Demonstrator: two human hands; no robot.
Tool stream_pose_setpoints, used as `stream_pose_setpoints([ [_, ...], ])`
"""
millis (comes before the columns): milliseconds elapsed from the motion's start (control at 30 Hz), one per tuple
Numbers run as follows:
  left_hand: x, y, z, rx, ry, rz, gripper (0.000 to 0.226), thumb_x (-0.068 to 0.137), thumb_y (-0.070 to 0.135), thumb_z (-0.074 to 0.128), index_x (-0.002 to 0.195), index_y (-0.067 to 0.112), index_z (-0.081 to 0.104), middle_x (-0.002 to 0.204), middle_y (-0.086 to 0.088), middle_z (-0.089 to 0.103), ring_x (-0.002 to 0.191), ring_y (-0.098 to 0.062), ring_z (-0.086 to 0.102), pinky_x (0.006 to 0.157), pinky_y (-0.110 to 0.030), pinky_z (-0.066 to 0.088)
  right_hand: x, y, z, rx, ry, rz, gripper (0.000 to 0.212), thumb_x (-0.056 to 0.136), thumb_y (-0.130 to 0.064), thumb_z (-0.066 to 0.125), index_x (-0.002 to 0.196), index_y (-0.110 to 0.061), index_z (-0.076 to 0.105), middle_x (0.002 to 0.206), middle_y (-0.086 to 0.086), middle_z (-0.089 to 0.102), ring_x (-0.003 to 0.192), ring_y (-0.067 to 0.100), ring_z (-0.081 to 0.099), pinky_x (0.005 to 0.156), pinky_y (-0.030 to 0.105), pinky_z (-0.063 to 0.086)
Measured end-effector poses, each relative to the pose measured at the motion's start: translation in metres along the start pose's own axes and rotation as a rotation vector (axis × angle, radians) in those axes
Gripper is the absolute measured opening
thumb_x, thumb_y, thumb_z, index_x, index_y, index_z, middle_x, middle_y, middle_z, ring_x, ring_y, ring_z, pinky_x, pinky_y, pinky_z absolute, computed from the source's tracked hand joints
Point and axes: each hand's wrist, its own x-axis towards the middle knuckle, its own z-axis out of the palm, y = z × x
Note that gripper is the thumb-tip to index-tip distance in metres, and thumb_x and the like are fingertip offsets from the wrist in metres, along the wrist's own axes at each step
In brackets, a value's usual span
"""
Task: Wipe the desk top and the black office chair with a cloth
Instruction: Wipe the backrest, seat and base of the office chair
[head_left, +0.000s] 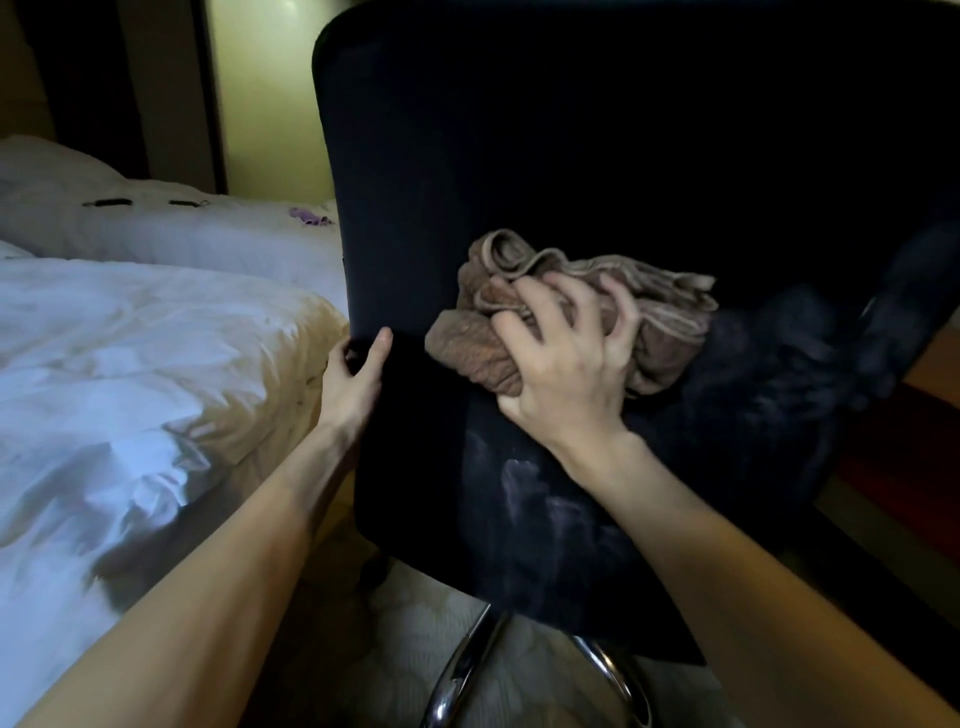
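The brown cloth (665, 306) lies bunched on the black office chair (519, 130), at the far end of the seat where it meets the backrest. The right hand (566, 358) is clamped over it, fingers spread and curled into the folds so that the cloth bulges out to the left and far side of the knuckles. The step in hand looks like the chair part of the job, with the seat being wiped. Pale dusty smears (524, 483) show on the near part of the seat, so the next move probably calls for drawing the cloth nearer across that patch under firm downward pressure.

The left hand (353, 379) holds the chair's left edge, thumb laid on the dark fabric and fingers wrapped round out of sight. By the look of it, this steadies the chair, which matters because its chrome base (462, 670) may let it turn or roll.

The table does not show in the head view, so whether its top has been wiped cannot be told. A bed (130, 338) with white bedding lies just left of the chair.
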Motion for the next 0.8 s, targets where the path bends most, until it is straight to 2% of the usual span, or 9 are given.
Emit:
stream_pose_setpoints([
  [33,-0.001,-0.001,-0.001,-0.006,0.003,-0.002,0.075,0.092,0.058,0.067,0.150,0.015,0.046,0.137,0.001,0.057,0.120,-0.016,0.060,0.106,-0.034,0.049,-0.010,-0.007,0.005,0.019,-0.027,-0.005,0.026,0.070,-0.024,0.071,0.095,-0.023,0.071,0.123,-0.003,0.068,0.119,0.027,0.059,0.115,0.055,0.026],
  [100,-0.003,-0.001,-0.001,0.001,0.013,0.008,0.072,0.092,0.056,0.069,0.147,0.015,0.048,0.135,0.000,0.058,0.120,-0.016,0.060,0.106,-0.033,0.049,-0.034,-0.023,0.013,0.056,-0.149,-0.050,0.040,0.062,-0.024,0.073,0.103,-0.023,0.071,0.124,-0.003,0.067,0.121,0.026,0.055,0.118,0.053,0.021],
  [167,-0.005,-0.003,-0.002,0.026,0.024,0.027,0.064,0.093,0.052,0.069,0.142,0.015,0.051,0.130,0.001,0.060,0.114,-0.012,0.062,0.095,-0.024,0.051,-0.062,-0.040,0.018,0.090,-0.337,-0.143,0.053,0.055,-0.025,0.076,0.107,-0.023,0.071,0.124,-0.002,0.066,0.122,0.025,0.055,0.119,0.052,0.019],
  [267,-0.006,-0.008,-0.007,0.085,0.016,0.055,0.052,0.095,0.049,0.068,0.135,0.018,0.053,0.126,0.002,0.061,0.111,-0.009,0.062,0.086,-0.016,0.049,-0.103,-0.060,0.023,0.129,-0.563,-0.297,0.051,0.054,-0.029,0.078,0.105,-0.024,0.073,0.124,-0.002,0.067,0.122,0.023,0.059,0.119,0.049,0.021],
  [433,0.000,-0.003,-0.010,0.159,-0.010,0.043,0.060,0.095,0.050,0.067,0.139,0.012,0.051,0.131,-0.005,0.062,0.118,-0.019,0.064,0.105,-0.038,0.052,-0.112,-0.058,0.024,0.132,-0.668,-0.427,0.043,0.058,-0.032,0.077,0.100,-0.022,0.074,0.112,-0.002,0.066,0.117,0.024,0.060,0.118,0.048,0.022],
  [533,-0.003,-0.006,-0.009,0.201,0.006,0.056,0.060,0.095,0.054,0.065,0.138,0.014,0.052,0.129,-0.003,0.064,0.117,-0.019,0.064,0.104,-0.039,0.052,-0.103,-0.053,0.012,0.173,-0.593,-0.361,0.037,0.058,-0.028,0.077,0.095,-0.020,0.073,0.109,0.000,0.067,0.112,0.027,0.061,0.114,0.052,0.027],
  [667,-0.007,-0.008,-0.007,0.236,0.040,0.088,0.057,0.095,0.052,0.066,0.136,0.015,0.052,0.123,0.000,0.064,0.115,-0.019,0.063,0.103,-0.037,0.050,-0.062,-0.026,-0.016,0.172,-0.291,-0.160,0.044,0.054,-0.021,0.080,0.097,-0.020,0.075,0.116,0.001,0.070,0.110,0.029,0.063,0.108,0.056,0.031],
  [733,-0.011,-0.006,-0.006,0.244,0.041,0.087,0.057,0.095,0.053,0.065,0.136,0.017,0.051,0.124,0.001,0.063,0.114,-0.020,0.063,0.102,-0.037,0.049,-0.022,-0.005,-0.036,0.139,-0.109,-0.091,0.032,0.066,-0.021,0.080,0.098,-0.021,0.077,0.119,0.002,0.072,0.113,0.031,0.063,0.108,0.057,0.033],
  [800,-0.017,-0.005,-0.005,0.237,0.037,0.082,0.059,0.094,0.057,0.064,0.137,0.019,0.050,0.125,0.002,0.063,0.112,-0.018,0.063,0.094,-0.032,0.048,0.019,0.016,-0.055,0.107,0.070,-0.046,0.014,0.086,-0.023,0.069,0.097,-0.021,0.077,0.120,0.003,0.073,0.115,0.032,0.063,0.107,0.059,0.037],
])
